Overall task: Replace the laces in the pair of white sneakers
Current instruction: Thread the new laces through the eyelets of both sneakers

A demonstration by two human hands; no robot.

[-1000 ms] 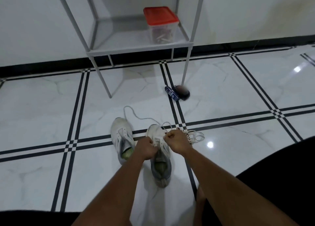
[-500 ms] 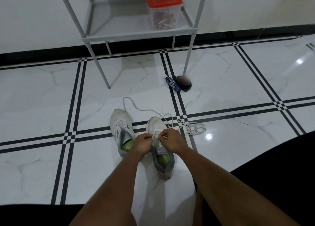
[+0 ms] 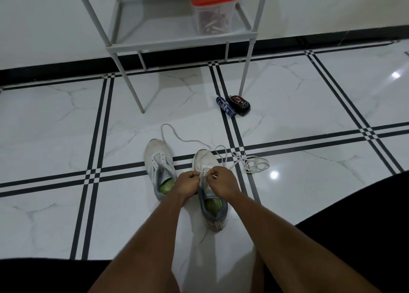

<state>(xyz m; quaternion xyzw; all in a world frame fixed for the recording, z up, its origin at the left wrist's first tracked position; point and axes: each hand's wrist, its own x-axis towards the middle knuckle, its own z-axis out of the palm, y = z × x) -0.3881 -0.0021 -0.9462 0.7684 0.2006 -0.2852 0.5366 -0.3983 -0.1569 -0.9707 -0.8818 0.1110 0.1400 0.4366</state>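
Note:
Two white sneakers with grey heels and green insoles stand side by side on the tiled floor, toes pointing away. The left sneaker shows bare eyelets without a lace. Over the right sneaker both my hands work at its eyelets. My left hand and my right hand each pinch a part of the white lace between curled fingers. The rest of that lace trails in loops past the toes. A second bundled white lace lies to the right.
A grey metal shelf stands against the wall, holding a clear box with a red lid. A blue tube and a black device lie by its right leg. Dark clothing fills the lower corners.
The view tilted downward and drew closer. My hands moved closer together over the right sneaker's eyelets, staying on the lace. The shoes have not moved.

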